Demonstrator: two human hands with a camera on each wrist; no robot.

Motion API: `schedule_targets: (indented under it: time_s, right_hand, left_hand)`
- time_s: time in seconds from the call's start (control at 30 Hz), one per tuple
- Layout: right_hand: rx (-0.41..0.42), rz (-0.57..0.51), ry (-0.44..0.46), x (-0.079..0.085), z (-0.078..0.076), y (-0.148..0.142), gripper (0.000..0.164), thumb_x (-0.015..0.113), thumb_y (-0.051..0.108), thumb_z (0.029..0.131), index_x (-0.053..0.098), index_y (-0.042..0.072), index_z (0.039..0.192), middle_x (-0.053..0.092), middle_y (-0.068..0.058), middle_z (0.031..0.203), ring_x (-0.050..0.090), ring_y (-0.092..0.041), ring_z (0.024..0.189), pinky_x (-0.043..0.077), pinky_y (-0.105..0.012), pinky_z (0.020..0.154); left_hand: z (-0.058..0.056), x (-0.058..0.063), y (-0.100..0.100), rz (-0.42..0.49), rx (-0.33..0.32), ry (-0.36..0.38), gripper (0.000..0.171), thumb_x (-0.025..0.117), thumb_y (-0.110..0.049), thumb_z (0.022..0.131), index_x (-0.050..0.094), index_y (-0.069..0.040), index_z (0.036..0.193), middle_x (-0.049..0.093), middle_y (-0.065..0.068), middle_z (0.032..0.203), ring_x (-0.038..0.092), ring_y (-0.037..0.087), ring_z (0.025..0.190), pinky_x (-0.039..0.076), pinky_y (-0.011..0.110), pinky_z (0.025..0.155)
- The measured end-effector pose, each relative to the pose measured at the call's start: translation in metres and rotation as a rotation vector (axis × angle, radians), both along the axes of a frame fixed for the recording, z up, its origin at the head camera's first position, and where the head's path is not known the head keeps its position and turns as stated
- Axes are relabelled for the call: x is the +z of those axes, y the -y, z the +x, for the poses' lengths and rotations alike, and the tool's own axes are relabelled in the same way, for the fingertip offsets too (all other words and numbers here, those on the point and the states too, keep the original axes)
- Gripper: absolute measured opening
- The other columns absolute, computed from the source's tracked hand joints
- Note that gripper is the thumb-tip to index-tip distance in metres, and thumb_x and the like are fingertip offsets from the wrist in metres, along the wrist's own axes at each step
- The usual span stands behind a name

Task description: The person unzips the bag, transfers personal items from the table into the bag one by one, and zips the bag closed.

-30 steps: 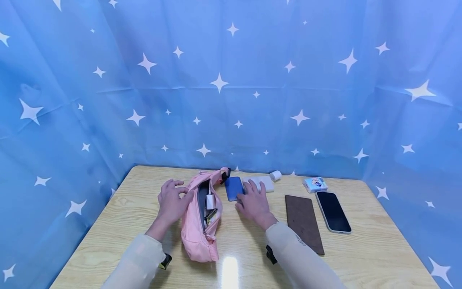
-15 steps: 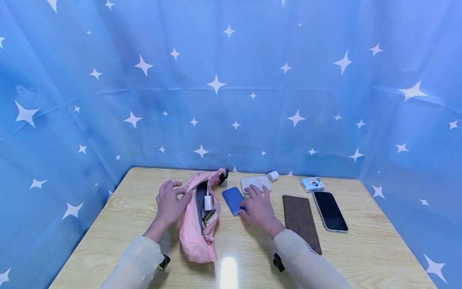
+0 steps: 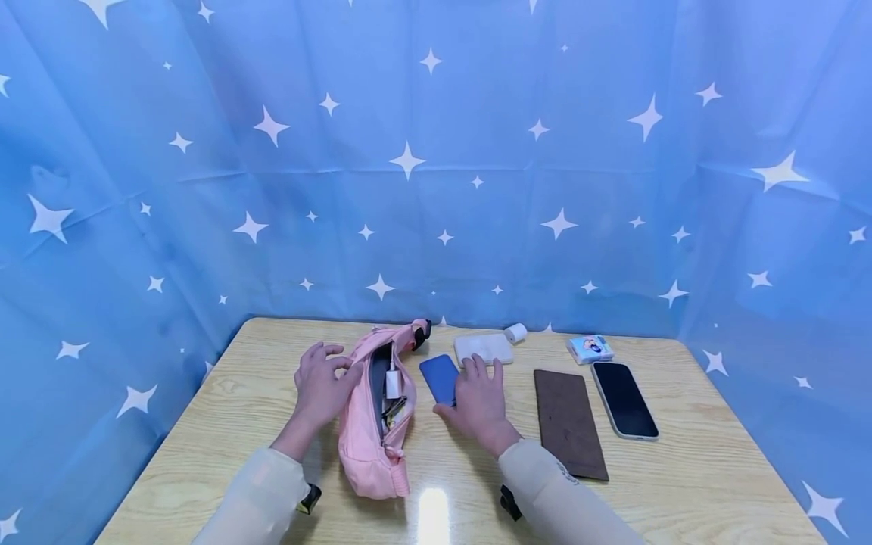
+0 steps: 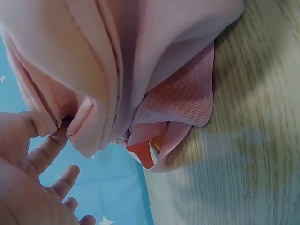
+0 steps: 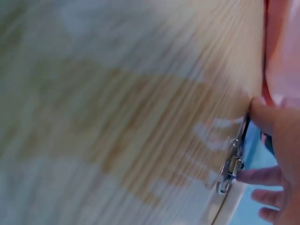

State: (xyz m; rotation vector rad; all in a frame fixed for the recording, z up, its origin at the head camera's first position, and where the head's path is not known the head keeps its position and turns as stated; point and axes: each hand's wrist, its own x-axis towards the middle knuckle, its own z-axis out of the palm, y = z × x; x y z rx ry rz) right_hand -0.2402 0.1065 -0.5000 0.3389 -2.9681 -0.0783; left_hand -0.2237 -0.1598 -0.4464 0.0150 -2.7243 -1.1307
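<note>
On the left side of the table the pink waist bag (image 3: 375, 454) lies with its zip open. A white plug-like piece (image 3: 393, 383) shows inside it. My left hand (image 3: 323, 382) pinches a fold of the bag's fabric (image 4: 86, 122) between thumb and forefinger. To the right, my right hand (image 3: 480, 397) is at the near end of a flat blue card holder (image 3: 439, 375) and hides part of it. In the right wrist view thumb and forefinger span a metal clasp (image 5: 230, 166) at that end, right at its edges.
Behind the right hand lie a white flat box-shaped item (image 3: 484, 347) and a small white cylinder (image 3: 515, 333). Further right are a brown flat wallet-like piece (image 3: 571, 424), a tissue pack (image 3: 590, 348) and a phone (image 3: 624, 400). A blue starry curtain (image 3: 436, 227) surrounds the table.
The blue card holder has slid nearer and turned slightly, drawn by my right hand. My right thumb has since shifted to its near corner. My left hand stays on the bag.
</note>
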Motion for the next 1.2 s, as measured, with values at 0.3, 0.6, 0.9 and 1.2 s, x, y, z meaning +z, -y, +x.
schedule_targets:
  time_s: [0.3,0.6,0.9,1.2]
  right_hand:
    - [-0.082,-0.010,0.020,0.003,0.002,0.002,0.087,0.060,0.079,0.072,0.067,-0.001,0.107,0.050,-0.016,0.131,0.037,-0.033,0.131,0.023,-0.062,0.109]
    - [-0.050,-0.028,0.034,0.005,0.003,0.002,0.082,0.063,0.074,0.074,0.069,-0.002,0.106,0.048,-0.014,0.140,0.034,-0.032,0.137,0.020,-0.063,0.113]
    - [0.008,-0.036,0.077,0.016,0.011,0.001,0.067,0.064,0.067,0.076,0.073,0.005,0.099,0.049,-0.010,0.139,0.032,-0.032,0.139,0.016,-0.064,0.114]
    - [0.035,-0.023,0.056,0.030,0.015,-0.002,0.044,0.061,0.052,0.084,0.070,0.011,0.072,0.053,-0.008,0.136,0.032,-0.031,0.141,0.015,-0.064,0.113]
  left_hand:
    - [0.000,0.000,0.000,0.009,-0.005,-0.005,0.029,0.060,-0.033,0.094,0.074,-0.008,0.090,0.049,0.014,0.139,0.015,0.037,0.146,0.010,0.061,0.113]
    - [0.000,0.000,0.001,0.002,-0.002,0.000,0.030,0.059,-0.034,0.094,0.074,-0.008,0.089,0.049,0.013,0.139,0.015,0.036,0.147,0.011,0.061,0.113]
    - [0.001,0.001,0.000,0.014,-0.006,0.004,0.030,0.059,-0.033,0.094,0.073,-0.007,0.090,0.049,0.014,0.139,0.015,0.036,0.147,0.010,0.060,0.114]
    - [0.001,0.001,0.000,0.019,-0.007,0.001,0.029,0.060,-0.033,0.093,0.073,-0.007,0.089,0.050,0.014,0.138,0.015,0.036,0.146,0.010,0.060,0.113]
